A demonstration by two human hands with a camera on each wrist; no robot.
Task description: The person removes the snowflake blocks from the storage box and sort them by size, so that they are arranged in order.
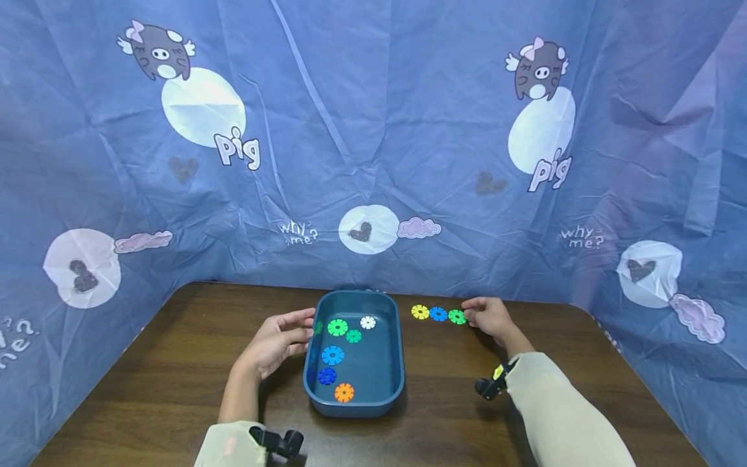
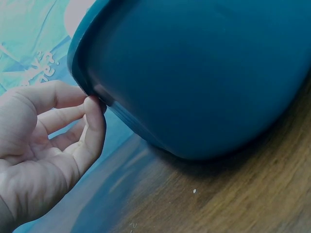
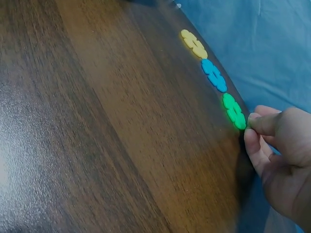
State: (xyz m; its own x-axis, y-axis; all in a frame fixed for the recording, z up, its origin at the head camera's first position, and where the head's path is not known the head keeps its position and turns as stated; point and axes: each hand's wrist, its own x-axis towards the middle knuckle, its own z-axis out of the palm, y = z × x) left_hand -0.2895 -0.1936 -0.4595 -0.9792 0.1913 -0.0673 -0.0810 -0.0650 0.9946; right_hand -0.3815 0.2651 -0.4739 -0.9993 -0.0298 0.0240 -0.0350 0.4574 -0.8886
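My left hand (image 1: 274, 344) pinches the left rim of a dark blue plastic bin (image 1: 354, 410), thumb against fingers, as the left wrist view shows. Inside the bin lie several notched plastic discs, among them an orange disc (image 1: 344, 392), a light blue disc (image 1: 332, 355) and a white disc (image 1: 367, 322). To the bin's right, a yellow notched disc (image 1: 420, 312), a blue notched disc (image 1: 438, 314) and a green notched disc (image 3: 234, 111) form a row on the table. My right hand (image 1: 491, 319) pinches the green disc's outer edge between thumb and forefinger.
The brown wooden table (image 1: 443, 415) carries the bin and the row of discs, which lies near its back edge. Behind and at both sides hangs a blue printed cloth (image 1: 373, 162). A small black camera (image 1: 490, 388) is strapped at the right sleeve, another camera (image 1: 286, 443) at the left.
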